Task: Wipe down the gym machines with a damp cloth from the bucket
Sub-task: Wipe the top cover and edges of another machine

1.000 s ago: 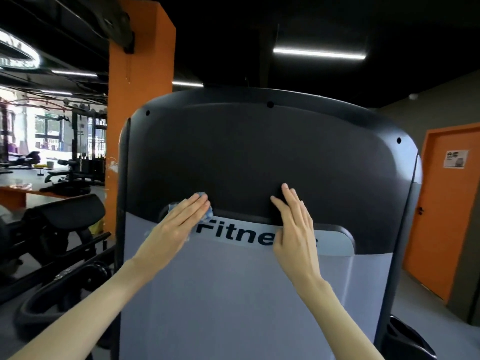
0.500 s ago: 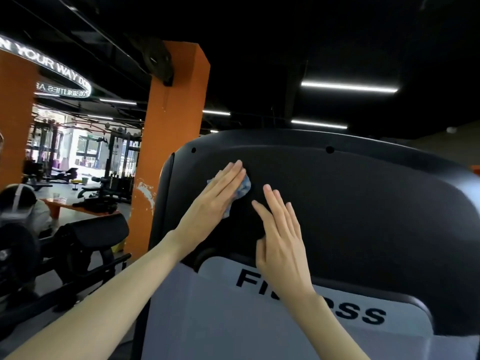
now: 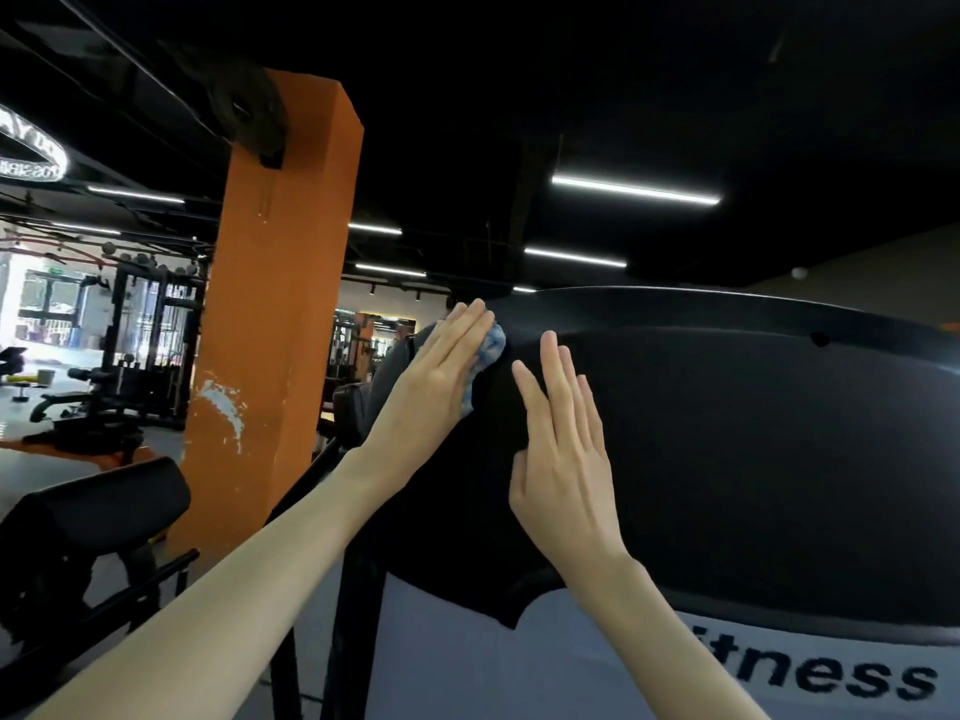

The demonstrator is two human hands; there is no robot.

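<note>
On the black machine panel (image 3: 727, 433), left hand (image 3: 441, 376) presses the blue cloth (image 3: 491, 348) flat, right hand (image 3: 563, 459) outstretched alongside.

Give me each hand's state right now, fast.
Left hand: open, straight fingers pressing the blue cloth against the black machine panel.
Right hand: open, flat against the panel, holding nothing.
</note>
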